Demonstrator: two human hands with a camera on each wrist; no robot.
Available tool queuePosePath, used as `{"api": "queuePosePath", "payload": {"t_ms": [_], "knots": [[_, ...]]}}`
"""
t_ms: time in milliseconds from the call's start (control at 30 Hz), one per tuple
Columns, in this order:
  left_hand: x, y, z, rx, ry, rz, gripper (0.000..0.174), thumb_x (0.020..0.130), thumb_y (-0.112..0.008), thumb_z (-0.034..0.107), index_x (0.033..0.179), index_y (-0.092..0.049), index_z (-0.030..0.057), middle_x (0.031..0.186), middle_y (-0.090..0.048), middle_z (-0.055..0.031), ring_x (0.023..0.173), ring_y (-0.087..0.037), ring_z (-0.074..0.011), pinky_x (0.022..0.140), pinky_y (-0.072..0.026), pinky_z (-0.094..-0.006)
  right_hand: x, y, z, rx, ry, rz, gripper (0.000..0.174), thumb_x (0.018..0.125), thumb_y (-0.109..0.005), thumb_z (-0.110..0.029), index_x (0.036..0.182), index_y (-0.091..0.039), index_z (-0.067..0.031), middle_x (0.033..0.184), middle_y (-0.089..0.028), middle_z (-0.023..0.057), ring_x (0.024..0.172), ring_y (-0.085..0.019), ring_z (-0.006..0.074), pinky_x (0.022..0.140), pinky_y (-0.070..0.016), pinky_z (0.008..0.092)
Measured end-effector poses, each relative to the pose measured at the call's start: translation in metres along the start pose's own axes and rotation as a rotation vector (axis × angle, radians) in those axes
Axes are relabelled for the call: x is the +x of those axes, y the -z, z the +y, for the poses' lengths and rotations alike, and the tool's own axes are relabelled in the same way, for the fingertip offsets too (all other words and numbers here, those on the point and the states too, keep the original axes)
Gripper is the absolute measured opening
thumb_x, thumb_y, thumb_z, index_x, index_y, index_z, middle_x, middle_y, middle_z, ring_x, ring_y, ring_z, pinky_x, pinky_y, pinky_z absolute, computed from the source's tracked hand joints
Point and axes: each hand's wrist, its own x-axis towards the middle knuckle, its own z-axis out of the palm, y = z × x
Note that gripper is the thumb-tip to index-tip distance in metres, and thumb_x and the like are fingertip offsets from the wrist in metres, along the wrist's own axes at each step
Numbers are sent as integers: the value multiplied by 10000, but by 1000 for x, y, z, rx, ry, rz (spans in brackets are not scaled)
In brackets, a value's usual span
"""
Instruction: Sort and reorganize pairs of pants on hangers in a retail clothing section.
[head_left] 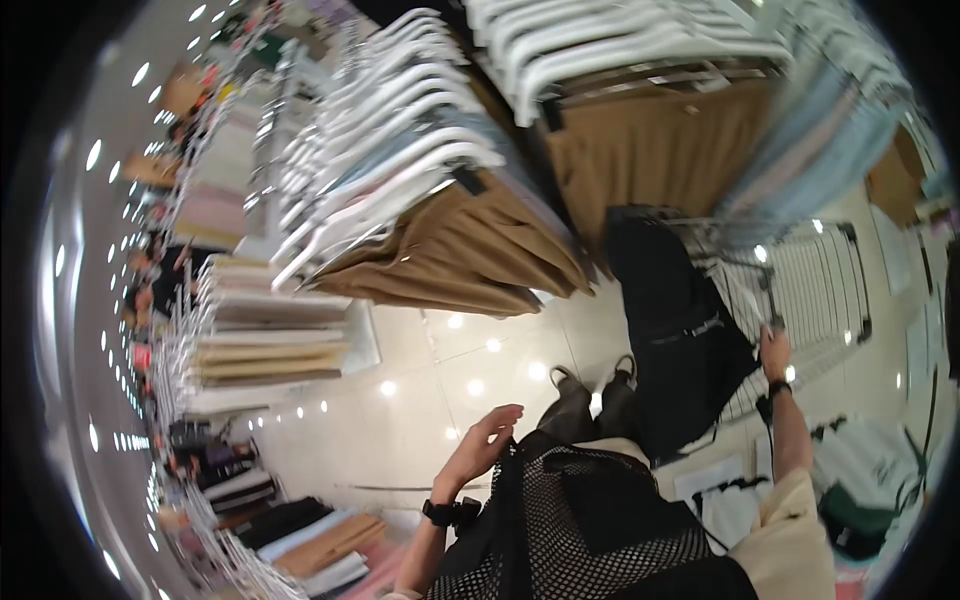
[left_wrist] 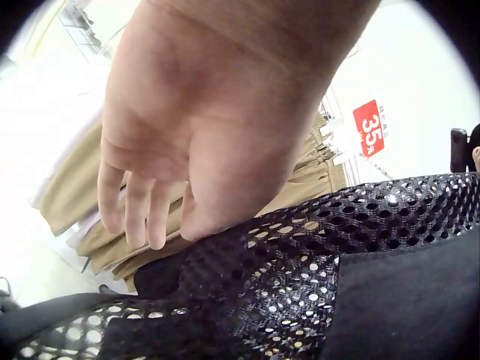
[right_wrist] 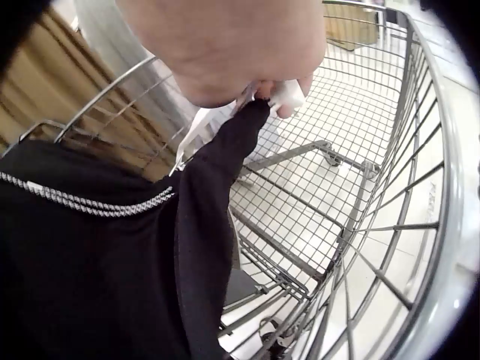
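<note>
My right hand [head_left: 774, 353] grips one end of a black drawstring garment [head_left: 675, 335] at its white hanger. In the right wrist view, the fingers curl around a white hanger end [right_wrist: 289, 96] at the cloth's top corner. A grey-and-white cord [right_wrist: 97, 204] runs across the black cloth. The garment hangs beside and partly over a wire shopping cart [right_wrist: 360, 112]. My left hand [head_left: 483, 447] holds nothing, its fingers relaxed, close in front of the black mesh vest [left_wrist: 300, 285] on my body.
Brown trousers [head_left: 470, 245] on white hangers [head_left: 420, 170] fill the racks ahead. Light blue garments [head_left: 820, 150] hang at the right rack. Folded-over beige trousers [head_left: 265, 335] hang at left. A red price sign [left_wrist: 369, 129] stands beyond the left hand. Tiled floor [head_left: 430, 350] lies between.
</note>
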Motion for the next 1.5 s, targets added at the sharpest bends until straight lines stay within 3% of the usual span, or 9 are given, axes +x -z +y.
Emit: {"api": "queuePosePath", "payload": {"t_ms": [167, 300, 433, 533, 667, 833, 1100, 1333, 1500], "knots": [[-5, 4, 0, -20, -87, 71, 358, 1113, -576, 104, 1466, -597, 50, 1417, -685, -112, 1294, -665, -236, 1075, -549, -398, -1, -30, 26, -147, -27, -362, 378, 897, -746, -268, 1177, -661, -29, 1157, -703, 220, 1132, -637, 470, 1048, -473, 541], [-10, 39, 1, 16, -87, 219, 365, 1102, -596, 86, 1466, -593, 56, 1432, -664, -91, 1251, -680, -214, 1021, -562, -365, 5, -23, 17, -32, 93, -596, 364, 907, -721, -235, 1174, -675, 7, 1124, -747, 314, 1117, -711, 476, 948, -567, 533], [6, 95, -32, -77, -177, 403, 538, 1065, -609, -1, 1575, -453, 68, 1521, -570, -107, 1322, -630, -246, 1060, -545, -370, -17, 42, -70, -64, 192, -687, 305, 946, -698, -257, 1156, -691, -36, 1074, -757, 266, 1053, -715, 486, 903, -569, 525], [45, 145, -61, -138, -270, 555, 743, 1038, -633, -39, 1670, -262, 82, 1590, -464, -177, 1410, -557, -290, 1136, -512, -401, -53, 110, -171, -41, 286, -612, 341, 965, -702, -277, 1210, -682, -40, 1032, -768, 240, 1027, -729, 462, 914, -573, 508], [110, 193, -76, -264, -234, 775, 964, 995, -764, 104, 1703, -109, 101, 1652, -366, -249, 1433, -525, -347, 1168, -492, -464, -128, 154, -292, 266, 454, -256, 610, 941, -770, -347, 1404, -541, -22, 1314, -644, 285, 1218, -624, 491, 1014, -526, 534], [149, 205, -73, -279, -344, 498, 594, 1017, -753, 157, 1516, -479, -12, 1417, -661, -154, 1314, -626, -228, 1117, -500, -388, -191, 110, -317, 78, 466, -173, 967, 829, -873, -321, 1563, -360, 43, 1554, -440, 306, 1459, -427, 490, 1164, -422, 561], [160, 185, -76, -431, -519, 559, 470, 1028, -750, 191, 1386, -570, -56, 1324, -707, -144, 1207, -674, -214, 1033, -546, -359, -235, 80, -311, -105, 418, -74, 862, 844, -720, 36, 1606, -317, 36, 1634, -369, 293, 1539, -361, 467, 1252, -344, 555], [140, 162, -88, -227, -348, 524, 394, 1039, -694, 232, 1299, -649, -60, 1098, -776, -178, 978, -724, -208, 908, -564, -363, -256, 80, -310, -130, 403, 2, 859, 835, -660, 109, 1619, -317, 32, 1647, -356, 302, 1533, -373, 473, 1265, -329, 549], [147, 143, -126, -346, -406, 340, 469, 1057, -700, 330, 1287, -682, -79, 1153, -777, -152, 1065, -700, -196, 978, -541, -362, -261, 85, -296, -90, 387, -30, 859, 838, -655, 95, 1629, -332, 1, 1646, -384, 269, 1515, -400, 461, 1262, -338, 518]]}}
